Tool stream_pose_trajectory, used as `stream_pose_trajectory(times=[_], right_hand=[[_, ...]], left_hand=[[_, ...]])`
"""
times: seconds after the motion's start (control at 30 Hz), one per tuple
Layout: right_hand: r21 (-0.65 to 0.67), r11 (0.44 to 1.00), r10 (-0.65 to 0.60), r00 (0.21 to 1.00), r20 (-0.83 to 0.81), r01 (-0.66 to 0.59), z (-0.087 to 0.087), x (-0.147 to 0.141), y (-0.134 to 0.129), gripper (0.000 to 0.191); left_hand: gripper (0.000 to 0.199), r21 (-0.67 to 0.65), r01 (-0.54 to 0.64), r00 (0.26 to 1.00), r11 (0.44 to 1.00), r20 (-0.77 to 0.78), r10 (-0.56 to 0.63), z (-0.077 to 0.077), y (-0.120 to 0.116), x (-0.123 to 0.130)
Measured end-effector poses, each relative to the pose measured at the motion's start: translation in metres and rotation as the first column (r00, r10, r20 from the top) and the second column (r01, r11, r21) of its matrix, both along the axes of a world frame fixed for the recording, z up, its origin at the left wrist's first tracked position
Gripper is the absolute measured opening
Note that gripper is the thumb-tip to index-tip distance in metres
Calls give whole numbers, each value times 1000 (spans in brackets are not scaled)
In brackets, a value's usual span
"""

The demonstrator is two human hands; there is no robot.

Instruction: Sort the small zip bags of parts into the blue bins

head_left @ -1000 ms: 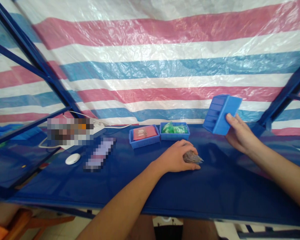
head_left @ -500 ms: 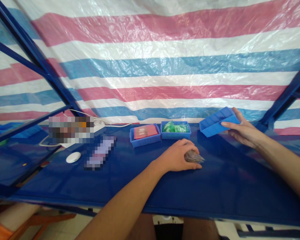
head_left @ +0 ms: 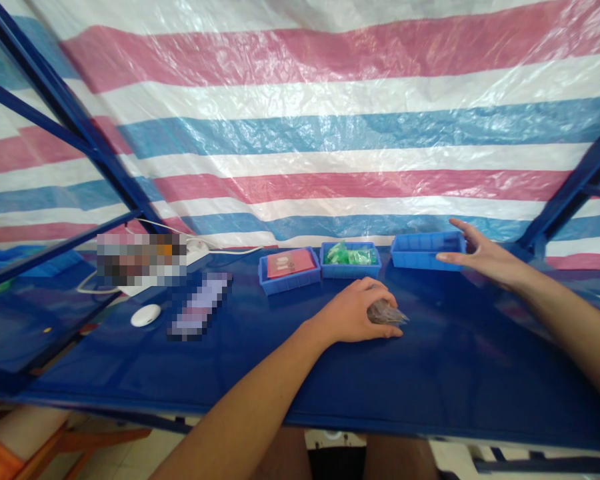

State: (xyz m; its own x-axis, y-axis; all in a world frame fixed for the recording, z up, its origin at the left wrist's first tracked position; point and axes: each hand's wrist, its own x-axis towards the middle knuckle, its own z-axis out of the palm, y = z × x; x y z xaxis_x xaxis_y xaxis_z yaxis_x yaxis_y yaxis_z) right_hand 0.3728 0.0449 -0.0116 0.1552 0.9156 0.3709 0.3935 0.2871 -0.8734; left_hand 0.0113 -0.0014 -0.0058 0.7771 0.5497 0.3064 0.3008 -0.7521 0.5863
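My left hand [head_left: 363, 312] rests on the blue table, its fingers wrapped round a small clear plastic packet [head_left: 387, 313] with brownish contents. At the right, my right hand [head_left: 480, 252] has its thumb and fingers spread around the right end of a blue bin [head_left: 425, 259], which sits level at the back of the table. Left of that bin stands a second blue bin [head_left: 351, 270] holding green plastic packets [head_left: 350, 254]. Beside it, farther left, a third blue bin [head_left: 291, 281] holds a red packet [head_left: 289, 263].
On the left of the table [head_left: 220, 373] lie a white round object [head_left: 146, 315], a blurred-out phone-like object [head_left: 201, 305] and a white power strip [head_left: 197, 251] with cables. Blue frame posts rise at both sides. Part of another person shows at the lower left.
The right-hand bin, tilted in my right hand before, now stands level on the table. My right hand's fingers have spread apart. My left hand has stayed in place with the packet.
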Motion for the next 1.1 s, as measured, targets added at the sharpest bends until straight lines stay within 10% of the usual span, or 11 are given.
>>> stream_pose_trajectory(times=[0.23, 0.77, 0.97, 1.1], right_hand=[[-311, 949, 177, 914, 366, -59, -6, 19, 10, 111], [-298, 916, 353, 890, 288, -267, -9, 15, 5, 100], [132, 989, -13, 847, 532, -68, 5, -10, -6, 68], [250, 944, 5, 764, 645, -217, 26, -55, -14, 67]], left_hand=[[50, 3, 3, 1000, 1000, 6, -3, -3, 2, -1], [47, -25, -21, 1000, 999, -8, 21, 4, -1, -29], [43, -35, -52, 998, 998, -44, 50, 11, -5, -67], [46, -13, -137, 991, 991, 7, 137, 7, -9, -84]])
